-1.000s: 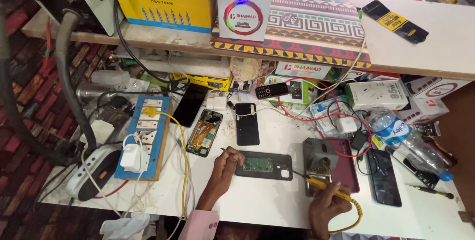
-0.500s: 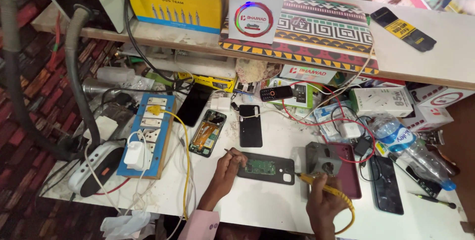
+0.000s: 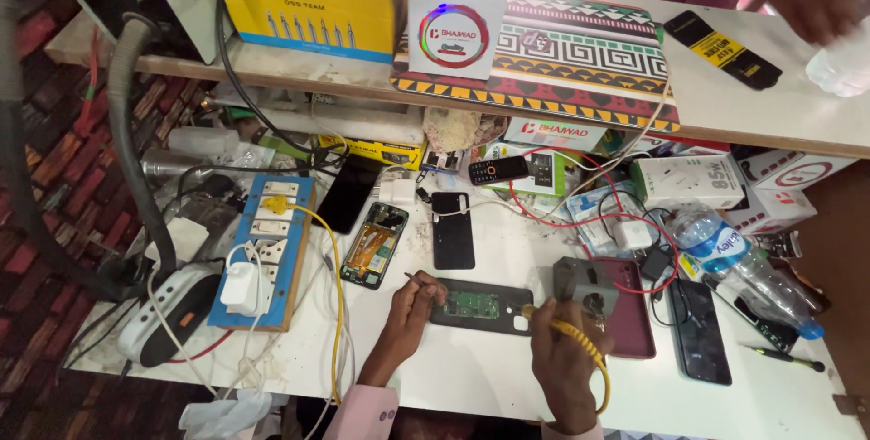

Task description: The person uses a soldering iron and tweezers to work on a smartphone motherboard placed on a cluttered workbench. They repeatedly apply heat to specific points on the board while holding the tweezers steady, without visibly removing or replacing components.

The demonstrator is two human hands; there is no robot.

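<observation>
We work on the open phone [image 3: 478, 306] on the white worktop [image 3: 507, 372].

It has barely moved since before. It lies flat, long side left to right, between our hands. Our left hand [image 3: 415, 306] grip pinches a thin tool [image 3: 419, 280] at its left end. Our right hand [image 3: 562, 363] grip squeezes a yellow-corded iron [image 3: 580, 342] at its right end.

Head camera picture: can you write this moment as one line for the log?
left hand: holds thin tool at opened phone | right hand: holds yellow-corded iron over phone | surface: white table
</observation>
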